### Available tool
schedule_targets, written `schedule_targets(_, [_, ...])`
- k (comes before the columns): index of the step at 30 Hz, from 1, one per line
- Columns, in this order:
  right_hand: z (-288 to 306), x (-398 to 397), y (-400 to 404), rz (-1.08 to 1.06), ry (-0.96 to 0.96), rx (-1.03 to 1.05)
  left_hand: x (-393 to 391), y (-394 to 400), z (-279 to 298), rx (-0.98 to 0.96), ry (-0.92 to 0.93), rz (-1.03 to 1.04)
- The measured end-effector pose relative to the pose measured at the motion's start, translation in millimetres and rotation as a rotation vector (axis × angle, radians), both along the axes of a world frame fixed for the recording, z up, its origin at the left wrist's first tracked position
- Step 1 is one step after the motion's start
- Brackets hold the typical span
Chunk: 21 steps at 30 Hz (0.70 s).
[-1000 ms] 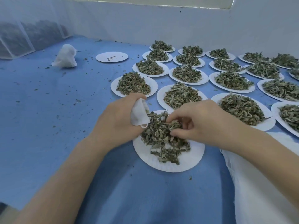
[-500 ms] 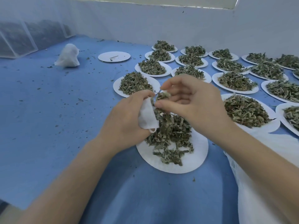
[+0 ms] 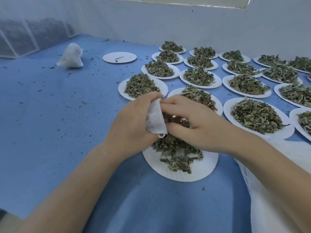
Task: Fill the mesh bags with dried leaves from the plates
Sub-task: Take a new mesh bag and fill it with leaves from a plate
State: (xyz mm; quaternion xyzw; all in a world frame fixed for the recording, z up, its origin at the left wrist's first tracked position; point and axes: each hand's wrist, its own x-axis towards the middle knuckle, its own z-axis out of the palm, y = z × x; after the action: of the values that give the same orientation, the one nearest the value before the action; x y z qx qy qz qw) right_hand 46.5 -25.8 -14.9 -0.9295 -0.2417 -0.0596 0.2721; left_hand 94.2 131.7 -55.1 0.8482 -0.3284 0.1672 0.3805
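Head view: left hand point(image 3: 133, 121) grips mesh bag point(image 3: 154, 118); right hand point(image 3: 198, 125) pinches dried leaves point(image 3: 176, 120) at bag mouth.

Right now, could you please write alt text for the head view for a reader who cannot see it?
A left hand holds a small white mesh bag while the right hand pushes dried leaves into it above a white plate. Many leaf-piled plates cover the blue table, with a filled bag farther back.
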Motion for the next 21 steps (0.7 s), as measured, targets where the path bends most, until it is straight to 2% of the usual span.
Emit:
schedule_targets(2, [-1,0,-2,-0.058,-0.031,0.046,0,0,0,-0.006,0.002,0.012])
schedule_targets(7, [9,-1,-4,-0.197,-0.046,0.424,3,-1,-3,0.126,-0.160,0.036])
schedule_targets(11, [8,0,1,-0.234,-0.021,0.450,2,-3,-3,0.151,-0.234,0.021])
schedule_targets(15, [2,1,8,-0.272,-0.074,0.466,-3,-4,-2,-0.065,-0.017,0.029])
schedule_targets(18, [1,0,7,-0.289,-0.094,0.528,-3,-5,-1,-0.221,0.060,0.055])
schedule_targets(21, [1,-1,7,-0.269,-0.125,0.432,-2,-5,-4,-0.190,0.052,0.039])
